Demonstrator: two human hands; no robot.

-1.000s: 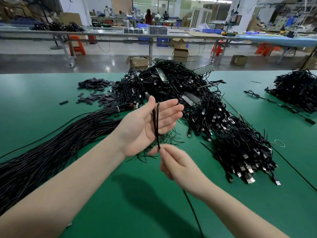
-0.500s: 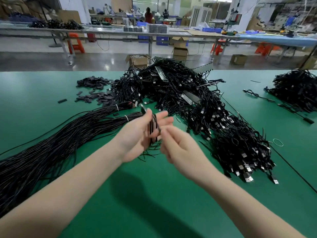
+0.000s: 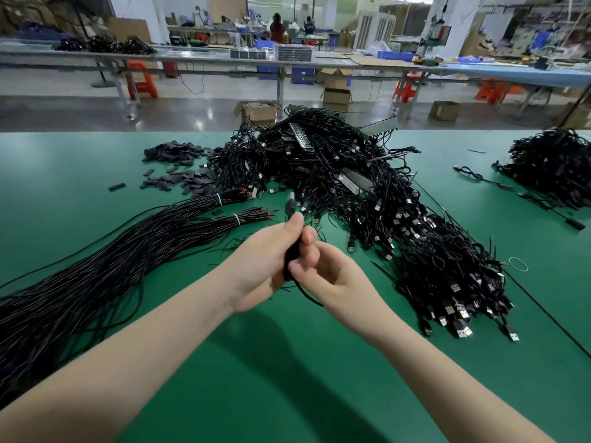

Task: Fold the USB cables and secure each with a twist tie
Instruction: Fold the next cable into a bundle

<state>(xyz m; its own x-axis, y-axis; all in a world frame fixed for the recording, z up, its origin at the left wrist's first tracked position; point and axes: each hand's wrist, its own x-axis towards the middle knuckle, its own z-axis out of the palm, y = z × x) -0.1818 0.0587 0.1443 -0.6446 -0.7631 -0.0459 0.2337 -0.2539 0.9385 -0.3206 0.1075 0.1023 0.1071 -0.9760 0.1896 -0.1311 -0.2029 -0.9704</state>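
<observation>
The green bench (image 3: 96, 161) runs out on every side of my hands. Beyond them and off to the right sprawls the big heap of finished USB cables (image 3: 367, 199), their plugs spilling down along my right forearm's side. To the left lies the long sheaf of straight unfolded cables (image 3: 96, 266), banded near its far end, which stops just beyond my left hand. Farther out on the left is a scatter of small black caps (image 3: 179, 167), and far right a second dark pile (image 3: 556, 167), with a thin loose ring (image 3: 518, 264) on the bench between the piles.

A second ago my left hand (image 3: 265, 263) was flat and open with the cable laid across the palm while my right pinched its lower end below. Now the left has curled round the folded cable bundle (image 3: 291, 257), thumb up, a plug end showing just above it. My right hand (image 3: 329, 276) has come up against it, fingers curled and pinching at the bundle's near side. A tail of cable (image 3: 308, 297) trails down between the wrists.

I judge the folding is nearly done and the tying comes next; I cannot make out a twist tie in either hand.
</observation>
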